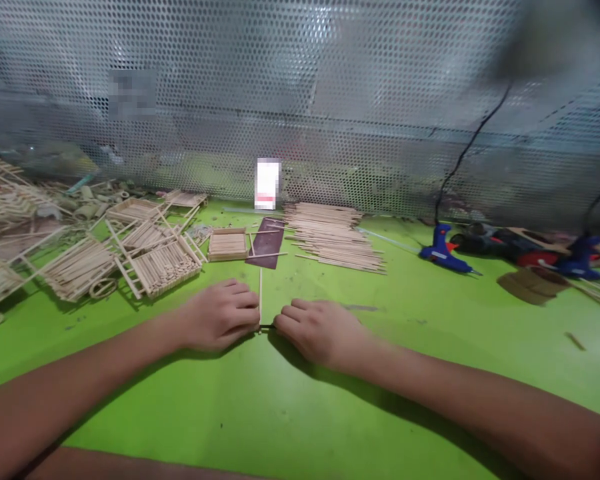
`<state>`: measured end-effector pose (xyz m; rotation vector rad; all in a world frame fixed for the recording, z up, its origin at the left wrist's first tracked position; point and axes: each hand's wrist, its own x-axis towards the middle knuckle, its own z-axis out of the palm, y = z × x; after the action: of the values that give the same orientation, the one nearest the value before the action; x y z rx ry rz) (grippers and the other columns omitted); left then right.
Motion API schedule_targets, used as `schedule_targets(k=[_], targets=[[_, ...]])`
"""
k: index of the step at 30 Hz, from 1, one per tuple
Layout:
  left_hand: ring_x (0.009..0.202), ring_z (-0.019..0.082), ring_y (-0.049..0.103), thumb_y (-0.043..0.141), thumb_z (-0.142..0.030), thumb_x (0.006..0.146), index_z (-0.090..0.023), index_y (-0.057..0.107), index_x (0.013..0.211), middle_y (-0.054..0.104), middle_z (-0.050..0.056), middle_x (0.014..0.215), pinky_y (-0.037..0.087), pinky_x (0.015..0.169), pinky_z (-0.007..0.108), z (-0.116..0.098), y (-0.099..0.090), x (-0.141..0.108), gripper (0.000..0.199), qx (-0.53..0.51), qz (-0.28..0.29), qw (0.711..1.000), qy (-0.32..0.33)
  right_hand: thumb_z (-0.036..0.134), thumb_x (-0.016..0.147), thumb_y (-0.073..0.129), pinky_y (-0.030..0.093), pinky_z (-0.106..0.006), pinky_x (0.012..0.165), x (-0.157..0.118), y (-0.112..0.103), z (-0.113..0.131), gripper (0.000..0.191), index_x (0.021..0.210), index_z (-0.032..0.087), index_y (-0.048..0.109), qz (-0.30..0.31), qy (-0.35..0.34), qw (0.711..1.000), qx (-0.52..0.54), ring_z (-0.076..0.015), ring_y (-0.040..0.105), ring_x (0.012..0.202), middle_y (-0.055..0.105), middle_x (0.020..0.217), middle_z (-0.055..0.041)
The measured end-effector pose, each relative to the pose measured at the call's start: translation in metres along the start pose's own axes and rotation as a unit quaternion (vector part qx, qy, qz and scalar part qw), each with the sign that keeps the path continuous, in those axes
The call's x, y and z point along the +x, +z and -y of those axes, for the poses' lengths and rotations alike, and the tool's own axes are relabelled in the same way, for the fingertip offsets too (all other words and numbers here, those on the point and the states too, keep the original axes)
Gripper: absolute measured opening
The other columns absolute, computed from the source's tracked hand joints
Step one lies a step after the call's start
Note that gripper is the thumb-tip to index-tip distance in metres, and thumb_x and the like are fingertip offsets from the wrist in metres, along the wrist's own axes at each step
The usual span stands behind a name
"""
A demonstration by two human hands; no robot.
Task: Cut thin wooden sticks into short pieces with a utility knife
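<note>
The left hand (219,315) and right hand (320,332) rest on a bright green bench (300,413), their curled fingers (247,301) pinching a short black rod (267,326) from both sides, just beside the end of a thin pale wooden stick (261,293).

Straight ahead of my fingers (243,303), past the far edge of the bright green counter (310,427), a perforated metal sheet (300,67) rises like a wall. It shines pale where the light catches it, turns dimmer lower down, and has a horizontal fold across it. Up and to the right of my fingers, a black cable (473,143) runs down the sheet; up to the left, a pixelated patch (132,93) hides part of it.
</note>
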<state>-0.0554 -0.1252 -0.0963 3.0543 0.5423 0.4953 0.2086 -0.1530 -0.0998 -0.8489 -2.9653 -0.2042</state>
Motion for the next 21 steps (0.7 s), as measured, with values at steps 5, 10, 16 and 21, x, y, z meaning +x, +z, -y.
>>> schedule_targets(k=[5,10,16,21], targets=[[0.114,0.024,0.065,0.047,-0.006,0.096,-0.016,0.061,0.128,0.073,0.008,0.124,0.049,0.103,0.043,0.007,0.001,-0.004,0.036,0.018,-0.059,0.998,-0.005,0.018,0.102,0.055,0.033,-0.033,0.06,-0.011,0.001,0.0,0.006,0.1,0.019,0.061,-0.051,-0.014,0.998,-0.024,-0.0179,0.054,0.072,0.067,0.084,-0.0014],[0.112,0.023,0.068,0.058,-0.018,0.101,-0.017,0.064,0.126,0.077,0.006,0.121,0.046,0.112,0.045,0.007,0.005,0.0,0.026,0.075,-0.08,0.992,0.056,0.019,0.103,0.052,0.031,-0.032,0.056,-0.017,0.0,0.001,0.009,0.097,0.02,0.059,-0.103,-0.03,0.994,-0.027,-0.0154,0.05,0.061,0.065,0.077,0.0014],[0.09,0.018,0.07,0.06,-0.013,0.102,-0.02,0.068,0.101,0.078,0.002,0.096,0.054,0.096,0.038,0.005,0.003,0.008,0.01,0.093,-0.104,0.988,0.068,0.024,0.109,0.045,0.036,-0.029,0.055,-0.016,-0.009,0.004,0.017,0.104,0.019,0.061,-0.207,-0.005,0.977,0.044,-0.0133,0.053,0.058,0.067,0.077,0.0002],[0.085,0.019,0.068,0.055,-0.011,0.101,-0.018,0.069,0.099,0.076,0.004,0.093,0.053,0.085,0.036,0.003,-0.003,0.009,0.016,0.091,-0.125,0.986,0.058,0.023,0.111,0.042,0.037,-0.028,0.052,-0.017,-0.013,-0.001,0.018,0.108,0.017,0.058,-0.276,-0.007,0.956,0.098,-0.0132,0.054,0.057,0.066,0.077,-0.0019]])
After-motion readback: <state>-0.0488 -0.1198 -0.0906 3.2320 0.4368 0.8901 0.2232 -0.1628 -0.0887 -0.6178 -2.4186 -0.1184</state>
